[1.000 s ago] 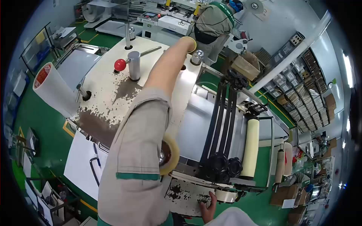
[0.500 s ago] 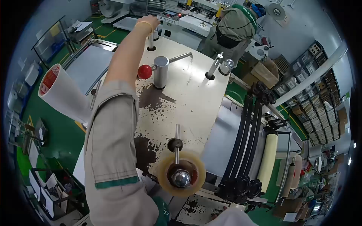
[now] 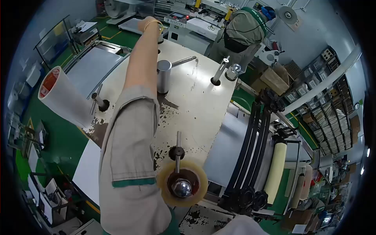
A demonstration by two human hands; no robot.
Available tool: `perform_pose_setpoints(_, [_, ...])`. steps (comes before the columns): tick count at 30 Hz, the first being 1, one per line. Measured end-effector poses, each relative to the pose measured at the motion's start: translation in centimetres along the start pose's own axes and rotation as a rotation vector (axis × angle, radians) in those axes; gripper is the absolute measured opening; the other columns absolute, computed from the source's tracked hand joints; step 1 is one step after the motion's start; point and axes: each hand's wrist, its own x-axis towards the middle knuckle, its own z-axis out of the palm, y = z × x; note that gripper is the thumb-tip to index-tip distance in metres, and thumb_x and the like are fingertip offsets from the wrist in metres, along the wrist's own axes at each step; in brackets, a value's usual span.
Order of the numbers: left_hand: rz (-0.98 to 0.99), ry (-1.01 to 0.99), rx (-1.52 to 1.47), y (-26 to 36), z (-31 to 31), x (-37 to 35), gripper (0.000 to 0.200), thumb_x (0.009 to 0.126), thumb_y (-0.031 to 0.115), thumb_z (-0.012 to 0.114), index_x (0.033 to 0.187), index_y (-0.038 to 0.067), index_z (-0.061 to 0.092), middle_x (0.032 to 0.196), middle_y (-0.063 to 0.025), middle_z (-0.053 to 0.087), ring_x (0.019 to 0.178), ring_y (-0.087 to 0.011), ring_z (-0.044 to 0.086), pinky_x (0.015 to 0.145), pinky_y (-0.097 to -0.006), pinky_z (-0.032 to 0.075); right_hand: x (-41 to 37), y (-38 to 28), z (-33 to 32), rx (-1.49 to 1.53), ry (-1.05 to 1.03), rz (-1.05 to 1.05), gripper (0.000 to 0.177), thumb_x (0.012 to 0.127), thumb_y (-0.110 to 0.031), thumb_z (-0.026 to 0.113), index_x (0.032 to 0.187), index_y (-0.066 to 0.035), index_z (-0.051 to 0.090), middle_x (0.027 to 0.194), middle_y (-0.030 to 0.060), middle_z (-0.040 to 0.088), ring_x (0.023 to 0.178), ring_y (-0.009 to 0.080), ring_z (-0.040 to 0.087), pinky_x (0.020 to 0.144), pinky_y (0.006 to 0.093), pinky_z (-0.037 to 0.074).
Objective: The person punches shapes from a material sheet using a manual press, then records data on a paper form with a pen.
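Left hand [image 3: 148, 22] at far post [image 3: 160, 37], grip unreadable, right hand out of view; risk of sleeve [image 3: 131, 156] catching spindle [image 3: 178, 143] of tape roll [image 3: 163, 186] with arm stretched low across surface [image 3: 203, 98].

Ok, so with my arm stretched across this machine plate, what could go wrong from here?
Your left forearm passes close by the metal cylinder and its lever, so it might knock them. The loose sleeve hangs next to the tape roll on its spindle and could snag there.
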Motion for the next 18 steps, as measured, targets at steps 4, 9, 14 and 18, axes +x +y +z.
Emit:
perform_pose_setpoints(4, [-0.157,-0.001,-0.23,0.1,-0.7,2.0,0.026,0.077,0.009,0.051,0.097,-0.005,0.058,0.086,-0.0148,0.065,0.064,-0.0298,0.064,0.061,-0.0355,0.053,0.5,2.1,-0.6,0.049,0.024,0.099,0.064,0.082,0.005,0.056,0.138,-0.007,0.026,0.112,0.0139,0.053,0.093,0.0205,0.058,0.081,0.0319,0.048])
perform_pose_setpoints(9, [0.353,-0.649,0.79,1.6,-8.7,-3.0,0.023,0.074,0.017,0.058,0.088,-0.001,0.06,0.076,-0.0142,0.066,0.063,-0.0247,0.064,0.061,-0.0324,0.051,1.5,-1.9,0.8,-0.072,-0.002,0.056,0.06,0.086,0.003,0.053,0.138,-0.006,0.025,0.113,0.0143,0.054,0.091,0.019,0.057,0.079,0.0293,0.046])
perform_pose_setpoints(14, [1.25,-0.735,1.608,4.0,-15.5,-9.2,0.032,0.08,0.02,0.053,0.104,0.0,0.059,0.1,-0.0191,0.063,0.092,-0.033,0.062,0.078,-0.0411,0.05,1.7,-8.2,2.4,-0.339,-0.072,0.204,0.059,0.087,-0.002,0.053,0.138,-0.006,0.024,0.113,0.0122,0.056,0.086,0.0165,0.056,0.075,0.0239,0.045])
perform_pose_setpoints(18, [1.018,-0.954,2.387,4.4,-21.5,-5.7,0.034,0.088,0.028,0.044,0.09,0.004,0.068,0.092,-0.0159,0.065,0.08,-0.0333,0.063,0.071,-0.042,0.051,1.3,-5.3,3.1,-0.333,0.168,-0.015,0.058,0.077,-0.005,0.057,0.131,-0.006,0.036,0.119,0.0117,0.047,0.101,0.0221,0.048,0.09,0.0317,0.037])
